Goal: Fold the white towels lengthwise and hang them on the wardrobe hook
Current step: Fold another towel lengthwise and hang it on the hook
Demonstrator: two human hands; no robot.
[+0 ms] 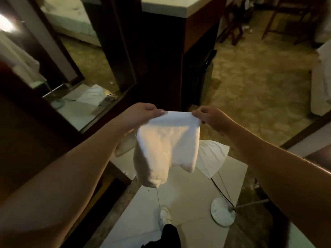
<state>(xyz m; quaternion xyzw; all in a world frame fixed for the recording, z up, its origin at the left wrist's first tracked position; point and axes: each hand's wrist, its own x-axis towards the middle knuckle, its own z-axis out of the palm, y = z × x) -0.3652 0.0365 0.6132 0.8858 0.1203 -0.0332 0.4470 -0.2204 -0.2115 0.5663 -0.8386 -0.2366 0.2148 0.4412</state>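
head view: both hands' fingers (198,114) pinch the white towel's (167,145) top corners.

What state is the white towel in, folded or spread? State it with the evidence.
Folded, apparently doubled. The white towel hangs from its top edge, pinched by the left hand and right hand, with two separate lower ends hanging below.

Hands: two, the left hand (143,111) and the right hand (210,116), both raised
White towels: one held towel (168,144); a second white cloth (212,156) on the floor beneath
Shoes: one white shoe (165,216)
Round stand bases: one white base (222,211) on the floor
Mirrors: one mirror (75,56) at left
Wooden chairs: two chairs (231,24), blurred, at rear
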